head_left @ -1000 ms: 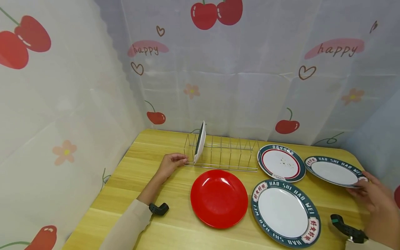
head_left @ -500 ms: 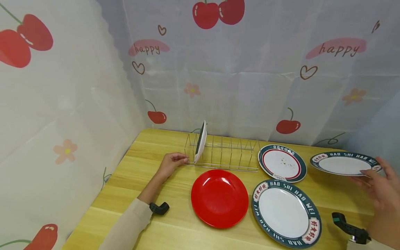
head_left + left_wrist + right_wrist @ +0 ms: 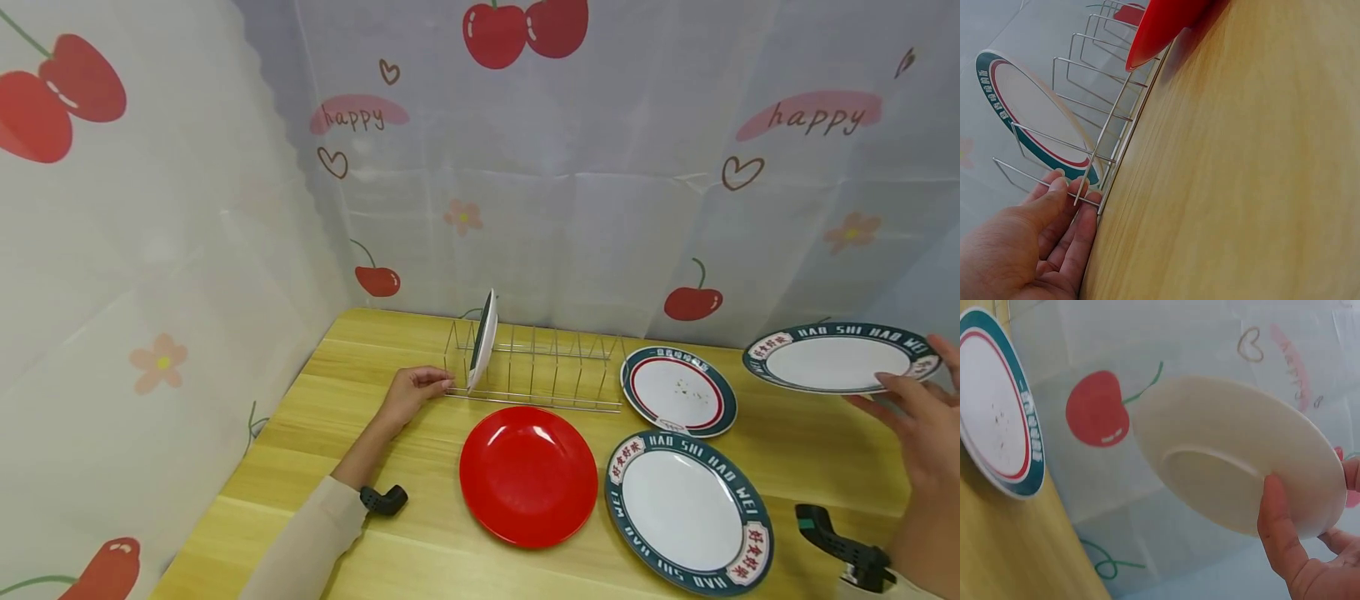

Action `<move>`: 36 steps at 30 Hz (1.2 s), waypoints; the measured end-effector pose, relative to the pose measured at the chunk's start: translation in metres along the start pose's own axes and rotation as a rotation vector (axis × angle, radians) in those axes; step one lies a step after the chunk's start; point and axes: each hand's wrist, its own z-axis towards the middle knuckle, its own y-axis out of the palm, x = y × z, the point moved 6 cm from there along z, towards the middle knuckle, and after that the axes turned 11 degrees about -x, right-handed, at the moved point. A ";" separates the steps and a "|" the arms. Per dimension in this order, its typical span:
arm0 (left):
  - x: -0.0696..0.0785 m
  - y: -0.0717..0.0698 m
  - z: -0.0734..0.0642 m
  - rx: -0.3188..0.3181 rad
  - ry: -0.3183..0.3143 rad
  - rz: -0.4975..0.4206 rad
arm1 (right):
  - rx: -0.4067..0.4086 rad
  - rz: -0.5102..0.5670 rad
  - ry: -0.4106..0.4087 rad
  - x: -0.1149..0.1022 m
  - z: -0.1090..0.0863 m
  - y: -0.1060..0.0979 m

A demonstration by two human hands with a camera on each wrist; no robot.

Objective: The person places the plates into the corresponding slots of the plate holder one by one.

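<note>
Right side first. The lettered plate [image 3: 837,358] was higher than a second earlier: then it hung low and tilted, its left rim meeting the outline of the red-ringed plate [image 3: 678,392] in my head view; now I saw it nearly level in the air, seen against the table's [image 3: 420,550] far right corner. The right hand [image 3: 918,408] had risen with it.

Left hand [image 3: 408,396] had not shifted, nor had anything set down on the table.

Grip, right: fingers [image 3: 1282,531] held the lettered plate by its right rim. From the right wrist I saw one finger laid against the pale underside, others at the rim; most of the plate reached out leftward, beyond the fingertips.

Grip, left: fingers narrow, pinching the wire at the left end of the rack [image 3: 540,404], near the table's far edge. The standing plate [image 3: 484,340] rose from the slots just right of those fingertips; I could not tell whether they touched it.

Lower down, I noted the red plate [image 3: 528,477] in front of the rack, and a second lettered plate [image 3: 682,512] to its right, nearer the table's near edge.
</note>
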 end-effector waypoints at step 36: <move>0.002 0.001 0.000 -0.012 -0.005 -0.012 | -0.380 0.079 0.021 -0.032 -0.016 0.146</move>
